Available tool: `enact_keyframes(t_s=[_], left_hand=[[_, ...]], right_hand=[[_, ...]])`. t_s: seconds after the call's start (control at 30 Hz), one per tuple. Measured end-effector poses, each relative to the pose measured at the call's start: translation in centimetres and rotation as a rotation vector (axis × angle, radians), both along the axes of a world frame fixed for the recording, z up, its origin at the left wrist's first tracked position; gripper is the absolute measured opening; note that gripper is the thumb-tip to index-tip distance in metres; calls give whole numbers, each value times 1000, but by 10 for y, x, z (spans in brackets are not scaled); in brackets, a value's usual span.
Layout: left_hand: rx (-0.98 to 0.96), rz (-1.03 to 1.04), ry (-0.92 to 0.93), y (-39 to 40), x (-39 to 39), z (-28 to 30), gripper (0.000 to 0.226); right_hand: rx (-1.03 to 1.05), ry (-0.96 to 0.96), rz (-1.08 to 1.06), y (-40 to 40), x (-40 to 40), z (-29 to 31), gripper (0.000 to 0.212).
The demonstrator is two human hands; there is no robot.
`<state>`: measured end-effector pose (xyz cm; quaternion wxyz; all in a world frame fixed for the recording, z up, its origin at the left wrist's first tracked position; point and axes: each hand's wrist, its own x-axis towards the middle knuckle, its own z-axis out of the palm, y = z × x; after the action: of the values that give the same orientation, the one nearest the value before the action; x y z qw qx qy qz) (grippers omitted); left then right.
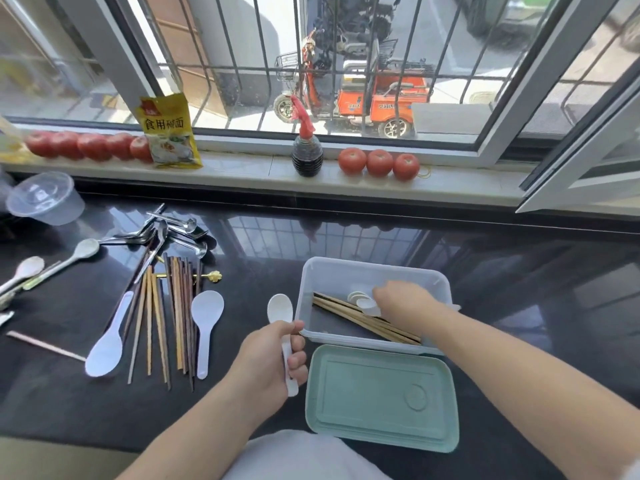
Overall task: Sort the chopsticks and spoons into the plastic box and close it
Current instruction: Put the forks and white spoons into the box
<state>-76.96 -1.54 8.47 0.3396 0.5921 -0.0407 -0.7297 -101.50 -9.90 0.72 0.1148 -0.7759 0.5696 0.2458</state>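
White spoon (281, 311) gripped in left hand (273, 362); right hand (403, 303) in plastic box (346, 271), grip unclear; eight tomatoes (379, 162).

We see our own two arms reaching forward from the bottom of the view, both bare from the wrists back to where they leave the picture. Our left hand (268, 358) and right hand (403, 303) wear no gloves, rings, watch or bracelets. At the far lower right corner a small edge of pale sleeve (632, 471) shows on our right arm. Between our arms, at the bottom centre, lies a rounded patch of white cloth (294, 455), part of our clothing, plain and without pattern or print.
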Motion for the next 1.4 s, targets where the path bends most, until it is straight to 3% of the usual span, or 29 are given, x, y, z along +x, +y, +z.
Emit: enact_keyframes(t_s=[0.33, 0.63, 0.67, 0.7, 0.8, 0.87, 0.93, 1.03, 1.1, 1.17, 1.27, 1.4], left_hand=[[20, -54, 5, 2, -3, -3, 21], [-27, -117, 19, 0, -6, 4, 22], [-40, -110, 21, 0, -5, 5, 24], [-55, -96, 23, -1, -4, 5, 26], [-92, -8, 71, -6, -4, 3, 32], [-141, -4, 129, -10, -11, 3, 35], [-192, -35, 182, -12, -24, 7, 38], [-248, -68, 252, -13, -35, 10, 40], [-283, -133, 183, -11, -31, 8, 40], [-252, -131, 27, -9, -20, 4, 34], [-160, -43, -56, -7, -3, -3, 28], [-120, 6, -72, -8, 4, -4, 28]], right_hand=[[-170, 86, 159, -6, 16, -10, 22], [-121, 52, 109, -6, 12, -4, 14], [-141, 2, 39, -3, 9, 0, 6], [-176, -95, -74, 0, 5, 4, 12], [-190, -686, -480, 17, 5, 32, 40], [-42, -1022, -532, 36, 29, 68, 30], [158, -1187, -518, 59, 62, 89, 23], [179, -1265, -614, 68, 83, 89, 30], [84, -1153, -655, 52, 64, 81, 31], [-89, -775, -524, 25, 29, 69, 33], [-32, -229, -272, 1, -10, 39, 26], [47, -109, -201, -2, -10, 1, 21]])
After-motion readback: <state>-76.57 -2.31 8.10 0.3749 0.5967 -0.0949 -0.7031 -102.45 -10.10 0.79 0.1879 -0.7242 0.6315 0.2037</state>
